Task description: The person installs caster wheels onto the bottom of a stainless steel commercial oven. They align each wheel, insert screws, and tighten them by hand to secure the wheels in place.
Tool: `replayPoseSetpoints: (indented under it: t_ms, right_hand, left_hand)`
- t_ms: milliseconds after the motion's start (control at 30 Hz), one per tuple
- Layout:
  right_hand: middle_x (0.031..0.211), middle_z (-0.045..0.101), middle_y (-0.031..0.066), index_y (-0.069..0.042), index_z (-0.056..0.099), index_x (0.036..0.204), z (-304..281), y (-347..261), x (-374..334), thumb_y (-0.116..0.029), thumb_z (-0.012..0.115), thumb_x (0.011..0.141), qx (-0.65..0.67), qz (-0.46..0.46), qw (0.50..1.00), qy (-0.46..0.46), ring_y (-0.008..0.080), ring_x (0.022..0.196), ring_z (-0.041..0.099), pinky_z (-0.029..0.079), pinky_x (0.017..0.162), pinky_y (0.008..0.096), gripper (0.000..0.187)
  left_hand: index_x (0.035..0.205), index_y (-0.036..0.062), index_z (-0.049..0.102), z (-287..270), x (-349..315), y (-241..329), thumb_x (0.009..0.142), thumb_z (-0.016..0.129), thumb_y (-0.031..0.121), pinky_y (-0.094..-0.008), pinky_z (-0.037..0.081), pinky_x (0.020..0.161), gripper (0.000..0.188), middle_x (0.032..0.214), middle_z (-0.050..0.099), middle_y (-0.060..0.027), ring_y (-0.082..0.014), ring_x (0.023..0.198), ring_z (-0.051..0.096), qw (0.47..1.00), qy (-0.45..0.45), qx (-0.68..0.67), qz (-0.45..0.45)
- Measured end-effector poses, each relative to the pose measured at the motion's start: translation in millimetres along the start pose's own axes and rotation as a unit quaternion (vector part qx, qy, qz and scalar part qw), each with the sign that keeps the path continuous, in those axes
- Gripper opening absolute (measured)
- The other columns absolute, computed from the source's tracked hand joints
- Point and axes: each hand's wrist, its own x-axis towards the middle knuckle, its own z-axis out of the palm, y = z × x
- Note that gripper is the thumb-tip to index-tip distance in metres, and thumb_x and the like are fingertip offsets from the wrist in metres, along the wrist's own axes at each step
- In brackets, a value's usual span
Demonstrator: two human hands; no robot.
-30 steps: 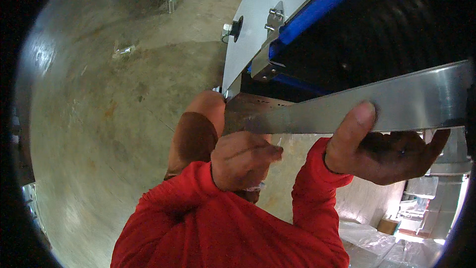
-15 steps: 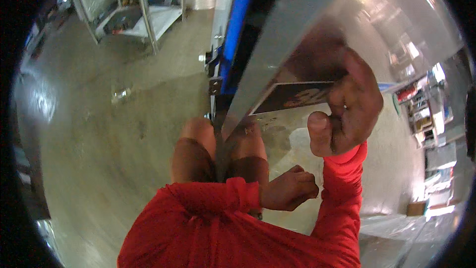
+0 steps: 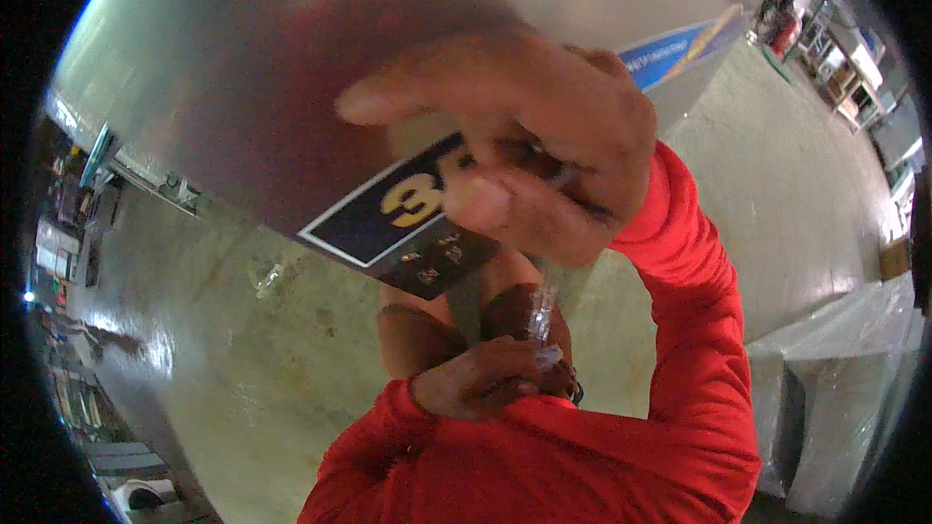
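Note:
A large shiny metal panel (image 3: pixel 233 136) stands close in front of me, with reddish reflections on it. Near its lower edge is a black label (image 3: pixel 354 233) with a white border and yellow print, partly covered by my right hand. My right hand (image 3: pixel 553 146) is raised before the panel, slightly blurred; its index finger and thumb are apart with nothing visible between them, and the other fingers curl in. Low near my thighs, my left hand (image 3: pixel 481 378) is closed, with a crumpled strip of clear plastic film (image 3: pixel 542 315) sticking up from its fingers.
A blue label strip (image 3: pixel 670 56) runs along the panel's far right part. A plastic-wrapped grey box (image 3: pixel 840 408) stands at the right. Shelving (image 3: pixel 840 78) lies at the far right. A clear scrap (image 3: pixel 269 279) lies on the concrete floor (image 3: pixel 282 359).
My view has swung so the panel's face now fills the upper left. My right hand has moved left across the label. The clear film now shows at my left hand.

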Motion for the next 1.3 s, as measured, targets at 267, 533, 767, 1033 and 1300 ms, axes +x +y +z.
replayPoseSetpoints:
  t_ms: [267, 533, 767, 1033, 1300]
  right_hand:
    - [0.084, 0.068, 0.0098, 0.002, 0.066, 0.109, -0.9, 23.7, -26.9, -0.019, 0.057, 0.095, 0.031, 0.062, 0.989, 0.134, 0.0128, 0.056, 0.058, 0.044, 0.054, 0.0268, 0.027]
    - [0.082, 0.063, 0.014, -0.006, 0.067, 0.093, 103.8, -66.7, -194.3, -0.037, 0.071, 0.081, 0.014, 0.427, 0.87, -0.247, 0.0349, 0.091, 0.06, 0.049, 0.075, 0.0444, 0.034]
    - [0.107, 0.06, 0.0137, -0.014, 0.071, 0.1, 194.5, -148.0, -320.0, -0.035, 0.065, 0.08, -0.185, 0.484, 0.732, -0.442, 0.0328, 0.106, 0.06, 0.051, 0.083, 0.0471, 0.029]
    - [0.099, 0.056, 0.0105, -0.014, 0.069, 0.096, 109.0, -126.3, -267.5, -0.023, 0.069, 0.072, -0.166, 0.382, 0.897, -0.147, 0.0308, 0.097, 0.06, 0.052, 0.079, 0.0468, 0.026]
    - [0.076, 0.039, 0.0003, -0.014, 0.067, 0.085, 58.4, -44.4, -180.7, -0.018, 0.072, 0.062, -0.384, 0.071, 0.92, -0.029, 0.0173, 0.066, 0.044, 0.042, 0.059, 0.034, 0.024]
  left_hand:
    - [0.103, 0.0057, 0.058, -46.7, -137.5, 40.1, 0.097, 0.051, 0.025, -0.0318, 0.044, 0.08, 0.021, 0.097, 0.057, -0.0041, -0.0192, 0.09, 0.052, 0.916, 0.344, -0.128, -0.162]
    - [0.131, 0.0033, 0.043, -112.4, -315.1, -14.9, 0.088, 0.055, -0.001, -0.0348, 0.046, 0.084, 0.045, 0.122, 0.051, -0.0183, -0.0283, 0.102, 0.054, 0.672, 0.463, 0.357, -0.455]
    - [0.155, 0.0029, 0.02, -118.9, -269.6, -35.5, 0.077, 0.079, 0.031, -0.046, 0.04, 0.107, 0.101, 0.157, 0.022, -0.0282, -0.0396, 0.139, 0.039, 0.556, 0.155, 0.523, -0.627]
    - [0.149, -0.0042, 0.022, -62.5, -64.2, 0.9, 0.078, 0.059, 0.077, -0.0441, 0.04, 0.105, 0.114, 0.148, 0.035, -0.0217, -0.0338, 0.134, 0.041, 0.882, 0.432, 0.188, -0.013]
    - [0.151, -0.0007, 0.008, -55.1, -29.6, -19.2, 0.043, 0.088, 0.073, -0.0489, 0.031, 0.114, 0.154, 0.151, 0.025, -0.0234, -0.0384, 0.14, 0.031, 0.866, 0.456, 0.147, 0.143]
